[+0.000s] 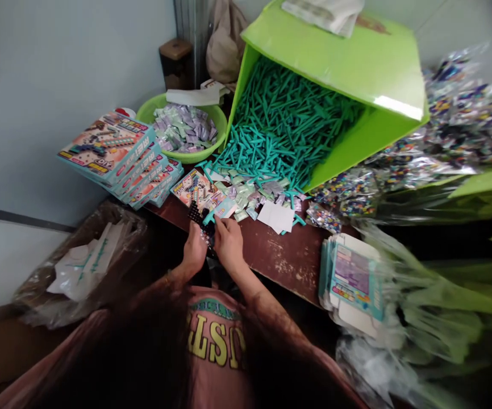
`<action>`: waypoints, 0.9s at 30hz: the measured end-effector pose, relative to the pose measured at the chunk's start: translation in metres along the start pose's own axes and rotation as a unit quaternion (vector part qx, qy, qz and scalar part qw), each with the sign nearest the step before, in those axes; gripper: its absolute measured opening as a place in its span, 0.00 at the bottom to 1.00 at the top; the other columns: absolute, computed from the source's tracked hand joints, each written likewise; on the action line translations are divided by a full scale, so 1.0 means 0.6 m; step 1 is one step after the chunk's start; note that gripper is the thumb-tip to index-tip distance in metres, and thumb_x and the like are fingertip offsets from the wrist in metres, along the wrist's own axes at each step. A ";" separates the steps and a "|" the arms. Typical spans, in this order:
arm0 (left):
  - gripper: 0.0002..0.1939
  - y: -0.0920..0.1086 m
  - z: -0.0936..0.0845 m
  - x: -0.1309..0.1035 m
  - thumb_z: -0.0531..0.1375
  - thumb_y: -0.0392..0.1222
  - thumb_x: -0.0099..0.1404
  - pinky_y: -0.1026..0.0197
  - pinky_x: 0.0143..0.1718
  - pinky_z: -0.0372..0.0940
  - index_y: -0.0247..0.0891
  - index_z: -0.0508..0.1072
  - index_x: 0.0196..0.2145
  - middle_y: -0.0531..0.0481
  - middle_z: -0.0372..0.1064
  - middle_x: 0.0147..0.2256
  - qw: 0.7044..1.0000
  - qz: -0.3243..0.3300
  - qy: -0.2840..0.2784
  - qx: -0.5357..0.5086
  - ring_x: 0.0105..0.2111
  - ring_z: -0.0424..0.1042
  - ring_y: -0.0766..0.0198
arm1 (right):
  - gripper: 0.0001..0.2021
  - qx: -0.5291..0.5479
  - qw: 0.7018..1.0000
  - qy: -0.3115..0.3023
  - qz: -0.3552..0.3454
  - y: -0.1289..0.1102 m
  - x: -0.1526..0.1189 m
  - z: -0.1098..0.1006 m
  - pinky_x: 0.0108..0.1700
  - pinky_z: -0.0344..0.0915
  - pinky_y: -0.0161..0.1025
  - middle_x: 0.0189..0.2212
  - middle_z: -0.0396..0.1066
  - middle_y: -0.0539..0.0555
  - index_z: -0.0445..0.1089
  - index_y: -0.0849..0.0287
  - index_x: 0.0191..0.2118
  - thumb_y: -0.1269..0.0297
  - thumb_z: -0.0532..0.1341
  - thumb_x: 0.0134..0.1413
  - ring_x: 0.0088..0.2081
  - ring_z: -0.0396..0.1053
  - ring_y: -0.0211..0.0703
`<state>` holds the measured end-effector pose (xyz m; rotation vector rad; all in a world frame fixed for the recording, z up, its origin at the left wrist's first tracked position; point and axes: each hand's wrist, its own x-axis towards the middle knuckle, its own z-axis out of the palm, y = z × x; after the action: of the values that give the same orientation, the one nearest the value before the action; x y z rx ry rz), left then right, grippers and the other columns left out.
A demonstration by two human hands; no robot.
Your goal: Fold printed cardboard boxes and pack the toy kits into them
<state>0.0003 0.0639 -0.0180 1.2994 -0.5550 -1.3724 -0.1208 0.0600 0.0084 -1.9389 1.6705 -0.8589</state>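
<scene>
Near the table's front edge, my left hand (195, 247) is closed on a black studded plate (195, 213) that sticks up past its fingers. My right hand (229, 241) is right beside it, its fingers closed around a small teal piece (209, 217). A clear bag with small dark parts (206, 237) shows between the two hands; which hand grips it is hard to tell. Just beyond them lies a flat printed box (199, 190). Small green and purple packets (246, 196) and a white paper (275, 216) are spread to its right.
A tipped green bin (344, 62) spills teal sticks (267, 147) on the brown table (280, 261). At left are stacked boxes (105, 147) and a green basin (218, 122) of packets. Bags of colourful parts (471, 119) and flattened cartons (357, 281) lie right. A plastic-lined box (84, 261) sits lower left.
</scene>
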 end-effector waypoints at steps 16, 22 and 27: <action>0.20 0.002 0.005 0.011 0.62 0.49 0.67 0.56 0.60 0.63 0.44 0.71 0.55 0.47 0.73 0.55 0.996 0.045 -0.006 0.075 0.57 0.71 0.54 | 0.38 0.476 0.840 -0.039 0.259 0.025 -0.033 0.024 0.70 0.57 0.47 0.67 0.63 0.53 0.59 0.51 0.70 0.41 0.62 0.59 0.68 0.61 0.50; 0.25 -0.005 0.017 0.002 0.65 0.48 0.65 0.53 0.64 0.59 0.41 0.71 0.57 0.43 0.72 0.56 0.983 0.039 -0.115 0.139 0.60 0.68 0.50 | 0.35 0.507 0.809 -0.134 0.265 0.065 -0.059 0.003 0.55 0.71 0.48 0.56 0.75 0.58 0.63 0.53 0.66 0.40 0.61 0.59 0.54 0.75 0.52; 0.32 0.021 0.033 0.028 0.68 0.52 0.62 0.47 0.69 0.53 0.41 0.70 0.61 0.40 0.66 0.63 0.953 0.043 -0.270 0.134 0.67 0.60 0.45 | 0.32 0.530 0.779 -0.048 0.332 0.138 -0.086 -0.025 0.53 0.72 0.48 0.56 0.76 0.54 0.70 0.49 0.60 0.44 0.69 0.50 0.53 0.75 0.52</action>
<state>-0.0091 0.0388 -0.0076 1.0821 -1.1914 -1.6238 -0.1941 0.0974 -0.0461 -0.5501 1.1868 -1.0243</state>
